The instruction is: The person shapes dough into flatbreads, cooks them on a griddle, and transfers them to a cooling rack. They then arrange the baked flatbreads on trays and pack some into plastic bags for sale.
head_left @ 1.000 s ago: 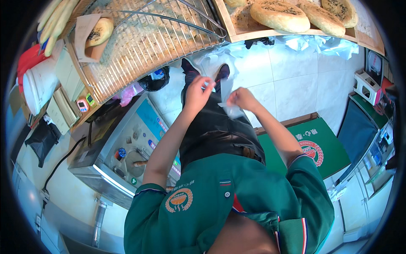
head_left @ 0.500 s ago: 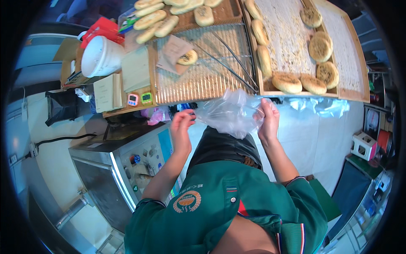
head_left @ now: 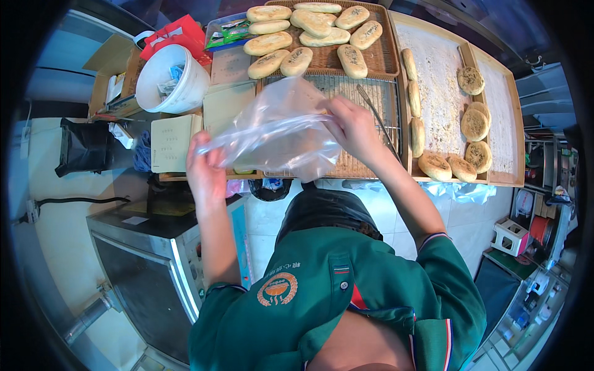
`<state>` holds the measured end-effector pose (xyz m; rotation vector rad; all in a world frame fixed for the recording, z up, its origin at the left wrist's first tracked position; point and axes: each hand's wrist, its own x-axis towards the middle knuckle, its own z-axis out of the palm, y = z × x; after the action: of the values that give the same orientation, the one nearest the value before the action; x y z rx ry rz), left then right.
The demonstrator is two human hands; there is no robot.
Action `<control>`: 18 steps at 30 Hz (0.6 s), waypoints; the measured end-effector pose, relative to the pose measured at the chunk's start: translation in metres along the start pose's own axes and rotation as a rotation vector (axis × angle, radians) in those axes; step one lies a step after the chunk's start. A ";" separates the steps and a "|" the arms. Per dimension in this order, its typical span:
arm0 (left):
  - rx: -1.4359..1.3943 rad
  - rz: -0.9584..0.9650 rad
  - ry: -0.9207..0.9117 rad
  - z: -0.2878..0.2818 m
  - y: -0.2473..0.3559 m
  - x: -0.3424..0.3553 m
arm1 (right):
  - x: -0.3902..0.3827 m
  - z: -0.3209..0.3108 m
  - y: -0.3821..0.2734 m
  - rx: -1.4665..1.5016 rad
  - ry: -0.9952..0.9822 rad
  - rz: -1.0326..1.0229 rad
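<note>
A clear plastic bag (head_left: pixel 281 133) is stretched between my two hands above the wire rack (head_left: pixel 349 167). My left hand (head_left: pixel 207 173) pinches one side of the bag's edge, near the stack of paper bags. On the other side, my right hand (head_left: pixel 354 127) has its fingers closed on the bag, close to the metal tongs (head_left: pixel 377 117) lying on the rack. The bag and hands cover much of the rack, and the paper-wrapped flatbread seen there earlier is hidden behind them or cannot be made out.
Oval flatbreads (head_left: pixel 312 23) fill a brown basket (head_left: pixel 390 46) at the back. Round flatbreads (head_left: pixel 475 125) line a wooden tray (head_left: pixel 516 139) at right. A white bucket (head_left: pixel 176 80), paper bags (head_left: pixel 170 139) and a red bag (head_left: pixel 179 37) stand left. Below is a metal cabinet (head_left: pixel 142 247).
Both hands have risen from the counter's front edge to over the rack, moving leftward. The plastic bag is spread wider and now blocks the paper-wrapped flatbread. The view has shifted, showing more of the basket.
</note>
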<state>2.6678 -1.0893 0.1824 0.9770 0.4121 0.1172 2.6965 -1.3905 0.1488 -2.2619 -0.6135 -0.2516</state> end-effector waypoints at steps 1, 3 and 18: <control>0.044 0.035 0.042 -0.015 -0.001 0.004 | 0.011 0.016 0.012 0.074 0.008 0.026; 0.113 0.176 0.020 -0.046 -0.015 0.009 | 0.023 0.051 0.027 -0.230 -0.067 0.051; 0.677 0.216 0.045 -0.025 -0.191 0.007 | -0.011 0.126 0.058 0.105 -0.117 0.586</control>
<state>2.6483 -1.1753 0.0108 1.6891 0.3926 0.2015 2.7151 -1.3368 0.0216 -2.2544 -0.0017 0.1992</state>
